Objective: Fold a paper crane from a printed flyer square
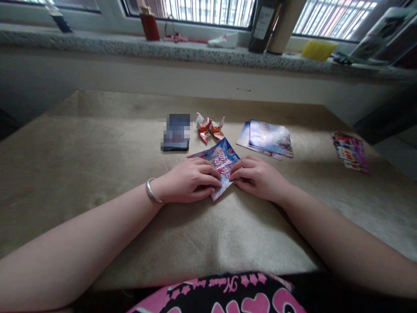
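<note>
At the bottom edge of the frame, a black garment (234, 300) with pink lettering and stars meets the near side of the table. Just above, at the centre, the left hand (192, 180), a silver bracelet (150, 191) at its wrist, lies over the left part of a folded blue printed sheet (224, 161), fingers loosely curved and slightly spread; the right hand (257, 178) has its fingers narrow and bunched on the sheet's right edge. Whether either hand pinches the paper, I cannot tell. Beyond the sheet are a dark phone (177, 128), its screen pixelated, a red-and-white folded paper figure (213, 129) and, right of centre, overlapping glossy printed sheets (270, 137). Pink and red printed papers (350, 152) lie at the right. All rest on a tabletop (107, 143) covered in mottled tan, which reaches back to a pale wall (195, 71). Across the top runs a speckled stone windowsill (114, 44) bearing a red bottle (150, 26) upper left of centre, then, upper right, a dark labelled bottle (262, 28), a tan cylinder (283, 28) and a yellow block (319, 50); the bottles' contents cannot be made out. Behind stands a barred window (208, 8).
</note>
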A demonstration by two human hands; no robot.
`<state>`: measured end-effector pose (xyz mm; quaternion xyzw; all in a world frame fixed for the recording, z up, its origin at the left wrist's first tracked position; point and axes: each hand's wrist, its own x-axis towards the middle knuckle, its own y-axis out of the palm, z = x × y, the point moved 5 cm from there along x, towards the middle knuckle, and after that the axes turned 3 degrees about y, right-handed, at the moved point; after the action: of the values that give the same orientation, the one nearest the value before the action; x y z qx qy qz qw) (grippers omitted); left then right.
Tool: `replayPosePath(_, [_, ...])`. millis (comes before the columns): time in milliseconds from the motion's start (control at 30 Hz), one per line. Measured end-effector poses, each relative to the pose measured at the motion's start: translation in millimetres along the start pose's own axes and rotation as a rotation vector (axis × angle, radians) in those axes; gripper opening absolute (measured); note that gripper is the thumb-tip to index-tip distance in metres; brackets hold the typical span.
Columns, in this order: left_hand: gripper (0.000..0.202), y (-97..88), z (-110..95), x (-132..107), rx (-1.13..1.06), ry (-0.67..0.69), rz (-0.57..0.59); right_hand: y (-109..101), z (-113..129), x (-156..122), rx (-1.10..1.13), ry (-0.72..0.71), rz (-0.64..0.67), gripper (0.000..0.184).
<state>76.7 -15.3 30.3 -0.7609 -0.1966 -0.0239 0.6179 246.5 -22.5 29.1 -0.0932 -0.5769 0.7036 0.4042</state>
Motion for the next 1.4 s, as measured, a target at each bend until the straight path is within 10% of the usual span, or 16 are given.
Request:
replayPosePath(900, [0.036, 1.1, -9, 4, 0.074, 0.013, 0.06, 0, -15, 6, 0.06, 0.105, -0.186, 0.009])
replayPosePath(1400, [0.033, 1.0, -8, 5, 0.004, 0.065, 0.062, 2, -37, 3, 0.136, 0.394, -0.28, 0.02])
